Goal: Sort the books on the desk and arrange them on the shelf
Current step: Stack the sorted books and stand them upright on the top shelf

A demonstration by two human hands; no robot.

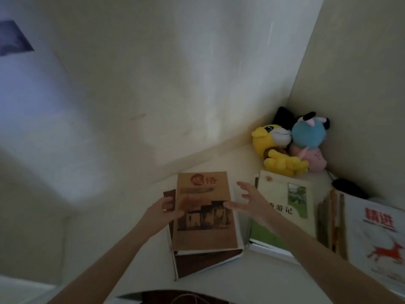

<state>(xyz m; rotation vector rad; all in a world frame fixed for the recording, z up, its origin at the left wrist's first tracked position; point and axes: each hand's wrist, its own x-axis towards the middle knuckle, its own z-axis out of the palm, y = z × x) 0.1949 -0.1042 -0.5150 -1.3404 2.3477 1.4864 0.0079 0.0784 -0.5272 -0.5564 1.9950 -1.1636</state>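
Cream walls meet in a dim corner above a white desk [252, 279], and no shelf is in view. By my judgement the task is in its sorting stage: every book that shows lies on the desk and none has been shelved.

A tan book [203, 211] with a dark building on its cover tops a skewed pile near the desk's back edge, over a dark brown book [206, 262]. The left hand [166, 212] grips the tan book's left edge. The right hand [252, 202] hovers at its right edge, fingers spread and holding nothing.

Towards the right edge lie a green-and-white book [285, 205], some upright spines [331, 220] and a white book with a red deer [377, 235]. Two plush toys [285, 150] sit in the far right corner.
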